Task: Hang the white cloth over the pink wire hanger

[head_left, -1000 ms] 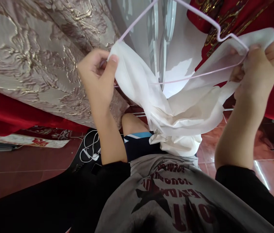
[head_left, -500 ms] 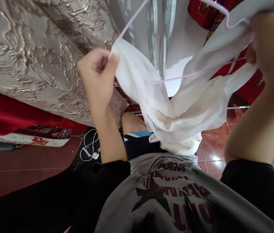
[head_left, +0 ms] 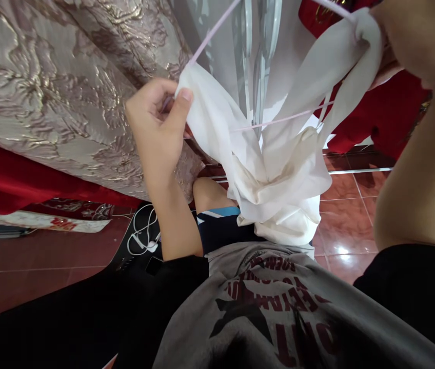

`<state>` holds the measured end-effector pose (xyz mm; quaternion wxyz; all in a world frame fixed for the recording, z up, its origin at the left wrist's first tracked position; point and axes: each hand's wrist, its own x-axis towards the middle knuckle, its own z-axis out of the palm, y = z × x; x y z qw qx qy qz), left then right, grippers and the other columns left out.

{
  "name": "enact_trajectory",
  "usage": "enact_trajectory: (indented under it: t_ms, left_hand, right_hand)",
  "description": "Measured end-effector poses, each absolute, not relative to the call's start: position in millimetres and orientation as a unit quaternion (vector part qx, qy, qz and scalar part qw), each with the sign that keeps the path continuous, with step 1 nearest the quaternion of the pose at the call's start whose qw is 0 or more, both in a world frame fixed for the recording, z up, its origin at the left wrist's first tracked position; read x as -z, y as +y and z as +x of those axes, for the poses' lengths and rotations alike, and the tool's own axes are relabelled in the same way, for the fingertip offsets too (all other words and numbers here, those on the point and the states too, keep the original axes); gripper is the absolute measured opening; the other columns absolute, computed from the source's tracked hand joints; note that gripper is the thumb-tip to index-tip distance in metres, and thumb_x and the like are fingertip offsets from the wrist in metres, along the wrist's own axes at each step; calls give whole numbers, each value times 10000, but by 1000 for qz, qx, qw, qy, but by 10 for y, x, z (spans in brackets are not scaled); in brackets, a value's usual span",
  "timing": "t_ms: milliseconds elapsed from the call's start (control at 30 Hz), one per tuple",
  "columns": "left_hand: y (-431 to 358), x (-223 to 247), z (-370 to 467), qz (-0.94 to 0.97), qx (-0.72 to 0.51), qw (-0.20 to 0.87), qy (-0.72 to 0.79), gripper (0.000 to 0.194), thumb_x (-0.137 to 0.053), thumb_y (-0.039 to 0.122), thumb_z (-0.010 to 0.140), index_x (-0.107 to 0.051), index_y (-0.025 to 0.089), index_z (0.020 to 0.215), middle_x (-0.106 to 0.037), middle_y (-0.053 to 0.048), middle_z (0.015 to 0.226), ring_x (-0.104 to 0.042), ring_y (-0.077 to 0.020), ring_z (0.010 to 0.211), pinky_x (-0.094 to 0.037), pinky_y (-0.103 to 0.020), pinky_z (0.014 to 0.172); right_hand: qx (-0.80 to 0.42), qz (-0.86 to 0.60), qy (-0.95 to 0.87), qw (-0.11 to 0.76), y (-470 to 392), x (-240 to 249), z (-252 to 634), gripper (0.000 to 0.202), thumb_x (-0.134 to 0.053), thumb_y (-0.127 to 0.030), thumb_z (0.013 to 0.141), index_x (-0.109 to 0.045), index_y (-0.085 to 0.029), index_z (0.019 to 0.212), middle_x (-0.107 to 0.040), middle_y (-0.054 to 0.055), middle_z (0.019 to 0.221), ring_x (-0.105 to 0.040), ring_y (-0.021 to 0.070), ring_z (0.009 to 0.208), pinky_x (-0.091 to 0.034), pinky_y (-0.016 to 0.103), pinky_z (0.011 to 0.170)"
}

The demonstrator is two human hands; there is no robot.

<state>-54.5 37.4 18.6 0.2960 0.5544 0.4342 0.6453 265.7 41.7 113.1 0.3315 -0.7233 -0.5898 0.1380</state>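
A thin white cloth (head_left: 279, 179) hangs in folds in front of me, its lower end bunched at my lap. My left hand (head_left: 159, 115) pinches the cloth's upper left corner between thumb and fingers, beside a pale pink hanger (head_left: 215, 31) whose slanted arm comes out of that corner. The hanger's thin bar crosses behind and through the cloth. At the upper right, the cloth is looped over the hanger's other end. My right hand (head_left: 406, 46) is right beside that loop; its fingers are blurred and mostly hidden, so its grip cannot be made out.
Textured pink-gold fabric (head_left: 48, 87) hangs at the left above red cloth (head_left: 28, 174). Red garments (head_left: 387, 113) hang at the right. A white cable (head_left: 138, 241) and a dark phone (head_left: 154, 265) lie on a black surface by my left elbow. Red tiles (head_left: 344, 220) cover the floor.
The cloth's right side has moved left and now loops over the hanger's end. My right hand has shifted toward the upper edge. My left hand has barely moved.
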Motion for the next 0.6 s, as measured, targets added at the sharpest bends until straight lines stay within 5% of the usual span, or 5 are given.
enact_trajectory:
  t_ms: [167, 367, 500, 600]
  left_hand:
    - [363, -170, -527, 526, -640, 326, 455, 154, -806, 242, 902, -722, 139, 824, -568, 30, 676, -473, -97, 570, -399, -227, 503]
    - [382, -118, -540, 557, -641, 308, 429, 135, -793, 253, 915, -740, 134, 878, -590, -2, 825, -478, -128, 702, -460, -231, 634]
    - [391, -95, -580, 575, -659, 275, 399, 157, -825, 40, 850, -762, 133, 959, -634, -19, 969, -546, -159, 947, -501, -198, 836]
    - [417, -40, -580, 591, -665, 265, 371, 244, -809, 3, 856, -757, 137, 1052, -660, -38, 1044, -582, -187, 1043, -531, -227, 888]
  right_hand:
    - [-64, -713, -629, 304, 429, -1101, 2623, 395, -621, -500, 920, -641, -176, 695, -490, -34, 596, -533, 75, 684, -322, 412, 707]
    - [-7, -644, -663, 382, 557, -721, 2673, 461, -450, -402, 1016, -242, -187, 666, -371, -9, 759, -453, 84, 850, -237, 398, 795]
    - [-20, -576, -729, 369, 512, -549, 2773, 273, -483, -375, 1055, -554, -191, 866, -628, 47, 1009, -583, 158, 1025, -422, 381, 900]
    - [-20, -506, -732, 455, 463, -498, 2978, 335, -448, -475, 1082, -665, -221, 1094, -666, 66, 1209, -593, 205, 1219, -491, 401, 1015]
